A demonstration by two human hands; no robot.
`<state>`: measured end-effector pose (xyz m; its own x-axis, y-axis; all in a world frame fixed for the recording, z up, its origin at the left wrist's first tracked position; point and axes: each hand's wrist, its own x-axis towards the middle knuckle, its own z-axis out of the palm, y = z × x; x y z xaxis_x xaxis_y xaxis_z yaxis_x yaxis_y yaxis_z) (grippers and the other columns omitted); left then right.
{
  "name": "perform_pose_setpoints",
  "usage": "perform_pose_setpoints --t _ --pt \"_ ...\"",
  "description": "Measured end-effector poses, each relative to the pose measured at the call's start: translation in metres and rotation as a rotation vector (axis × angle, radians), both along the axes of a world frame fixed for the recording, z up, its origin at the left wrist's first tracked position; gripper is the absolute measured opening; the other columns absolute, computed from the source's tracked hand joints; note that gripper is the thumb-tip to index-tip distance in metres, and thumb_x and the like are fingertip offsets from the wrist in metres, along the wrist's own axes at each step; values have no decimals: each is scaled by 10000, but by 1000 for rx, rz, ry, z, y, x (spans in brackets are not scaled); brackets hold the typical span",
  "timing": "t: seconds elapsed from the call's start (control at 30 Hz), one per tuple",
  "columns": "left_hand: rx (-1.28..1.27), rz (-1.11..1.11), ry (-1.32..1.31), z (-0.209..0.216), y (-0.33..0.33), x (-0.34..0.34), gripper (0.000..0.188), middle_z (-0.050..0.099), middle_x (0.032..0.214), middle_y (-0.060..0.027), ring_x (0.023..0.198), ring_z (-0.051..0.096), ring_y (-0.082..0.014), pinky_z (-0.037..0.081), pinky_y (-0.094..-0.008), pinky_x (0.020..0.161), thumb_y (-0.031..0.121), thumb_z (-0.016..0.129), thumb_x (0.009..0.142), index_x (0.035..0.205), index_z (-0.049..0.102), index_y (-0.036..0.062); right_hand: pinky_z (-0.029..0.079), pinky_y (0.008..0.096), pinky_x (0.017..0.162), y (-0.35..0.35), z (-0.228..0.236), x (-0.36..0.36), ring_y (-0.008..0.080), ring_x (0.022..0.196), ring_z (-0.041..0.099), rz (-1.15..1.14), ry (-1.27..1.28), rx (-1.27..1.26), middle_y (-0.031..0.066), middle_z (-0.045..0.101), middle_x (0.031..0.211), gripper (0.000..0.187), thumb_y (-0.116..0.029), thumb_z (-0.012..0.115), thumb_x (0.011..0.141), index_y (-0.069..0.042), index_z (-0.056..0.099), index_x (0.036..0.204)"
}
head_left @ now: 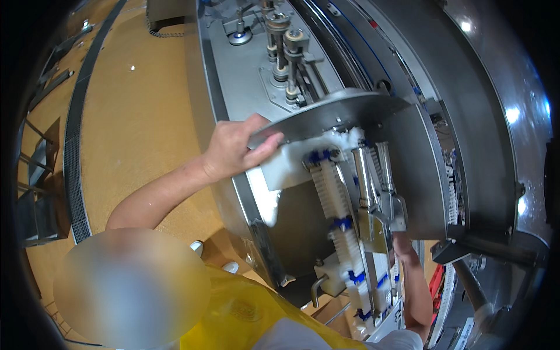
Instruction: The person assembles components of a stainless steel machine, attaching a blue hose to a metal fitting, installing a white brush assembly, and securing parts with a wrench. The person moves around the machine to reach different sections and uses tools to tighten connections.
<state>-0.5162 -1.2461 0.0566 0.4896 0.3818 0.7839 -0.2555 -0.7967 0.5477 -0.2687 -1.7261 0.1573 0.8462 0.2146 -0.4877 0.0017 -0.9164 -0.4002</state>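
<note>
My left hand (236, 149) is closed over the near-left edge of a thin, curved metal cover (344, 111), with a finger above and a finger below. The cover stands tilted over an opening in a steel machine. Beneath it run white, ribbed conveyor chains (332, 189) with blue clips (341, 223) between their sections. White foam or a wet film lies near their top end. My right hand (402, 248) is by a chrome tube fitting (366, 175) beside the chains. Metal parts hide its fingers, so its grip cannot be made out.
Upright metal posts (280, 49) stand on the machine's top plate (233, 76). A large curved steel housing (484, 116) rises on the right. A bent metal handle (317, 291) sticks out low down. On the left, a dark drain grate (76, 140) crosses the tan floor (134, 87).
</note>
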Motion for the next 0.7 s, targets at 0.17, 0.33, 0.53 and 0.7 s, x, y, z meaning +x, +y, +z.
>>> perform_pose_setpoints --t 0.17,0.33,0.53,0.7 --pt "50 39 -41 -13 7 7 261 635 584 -90 491 645 -271 517 -380 464 253 808 877 949 617 90 414 340 1029 129 10 45 208 1169 578 119 188 299 117 644 1309 737 -647 392 1065 -34 565 1436" --pt "50 60 -24 -7 3 4 282 618 574 -107 503 644 -302 527 -403 485 276 785 896 1061 650 92 459 321 949 220 25 52 153 1063 620 176 315 567 65 684 1231 676 -628 417 1068 -70 610 1398" --pt "51 71 -7 -11 -1 10 314 671 654 -143 591 699 -332 563 -415 541 304 778 913 1092 676 68 486 313 897 74 38 35 131 1038 656 56 -51 392 41 714 1193 632 -606 395 1082 -93 654 1346" --pt "-128 11 64 -5 4 -7 314 752 919 -155 805 736 -324 581 -423 723 216 793 896 1121 653 47 478 295 869 -56 58 -143 143 1017 653 -182 -542 417 55 717 1172 586 -560 422 1087 -64 672 1275"
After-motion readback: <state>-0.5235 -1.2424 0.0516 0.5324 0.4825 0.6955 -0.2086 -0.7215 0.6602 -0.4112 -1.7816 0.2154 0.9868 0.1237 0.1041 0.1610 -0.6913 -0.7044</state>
